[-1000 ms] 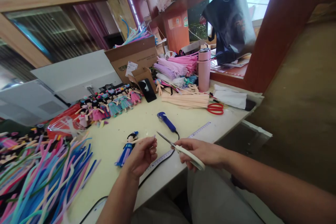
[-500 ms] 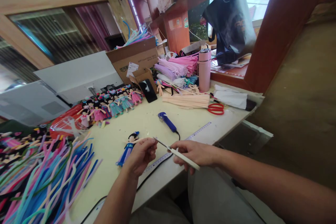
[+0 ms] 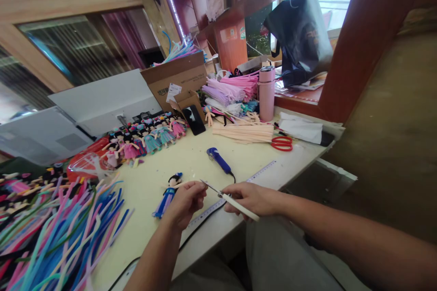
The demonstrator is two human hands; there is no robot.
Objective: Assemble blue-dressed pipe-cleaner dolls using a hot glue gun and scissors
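My right hand (image 3: 251, 198) is wrapped round a pair of white-handled scissors (image 3: 241, 207), whose thin metal blades point left. Their tips reach the fingertips of my left hand (image 3: 189, 200). That hand is closed in a pinch, and whatever lies between its fingers is too small to make out. Just left of it, a small fuzzy doll (image 3: 167, 195) with black hair and a blue dress lies on the table, partly behind the hand. Below the hands runs a clear ruler (image 3: 261, 172), crossed by a black cord.
A blue corded tool (image 3: 219, 160) lies beyond my hands. Red-handled scissors (image 3: 282, 143) rest by beige pipe cleaners (image 3: 244, 132). Finished dolls (image 3: 150, 138) stand in rows at the back left. Coloured pipe cleaners (image 3: 82, 227) fill the left. A pink flask (image 3: 266, 95) stands behind.
The whole view has shifted slightly, so everything sits a little lower. Both hands keep nearly the same pose, with the scissor tips still at the left fingertips.
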